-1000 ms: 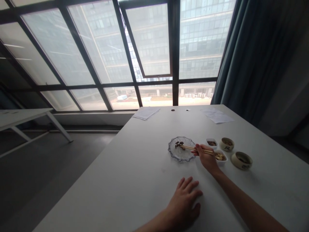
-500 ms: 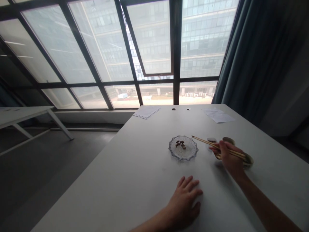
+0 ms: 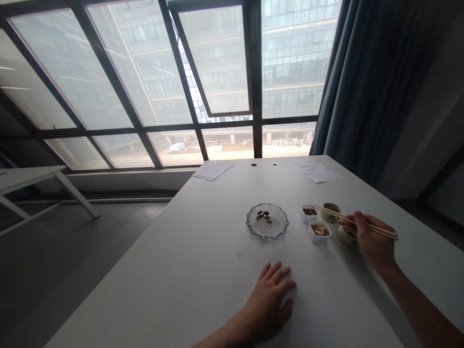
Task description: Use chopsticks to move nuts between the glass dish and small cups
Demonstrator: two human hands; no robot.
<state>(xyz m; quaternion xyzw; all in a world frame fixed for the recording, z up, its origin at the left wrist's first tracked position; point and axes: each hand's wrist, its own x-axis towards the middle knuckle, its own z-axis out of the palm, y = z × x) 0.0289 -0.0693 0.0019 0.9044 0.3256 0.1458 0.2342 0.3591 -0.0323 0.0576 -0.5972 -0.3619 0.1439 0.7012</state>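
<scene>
My right hand point(image 3: 375, 241) is closed on a pair of wooden chopsticks point(image 3: 357, 221), whose tips point left above the small containers. Beneath them are a square white tub point(image 3: 310, 213) with dark bits and another tub point(image 3: 319, 232) holding pale yellowish pieces. A round cup point(image 3: 330, 212) stands behind, and a second round cup point(image 3: 347, 236) is partly hidden by my hand. To the left lies a scalloped glass plate point(image 3: 277, 231) with several small dark brown pieces point(image 3: 264, 216) on it. My left hand point(image 3: 270, 299) rests on the table in front of the plate, fingers spread, holding nothing.
The white table point(image 3: 188, 256) reaches toward the windows. Paper sheets point(image 3: 213, 170) lie at its far left corner, more sheets point(image 3: 317, 171) at the far right. Two round holes are near the far edge. A dark curtain point(image 3: 337, 87) hangs at the right; another table point(image 3: 32, 176) stands left.
My right hand has moved right with the chopsticks, from beside the plate to over the containers, uncovering the tub of pale pieces. My left hand stays on the table. The view has shifted slightly.
</scene>
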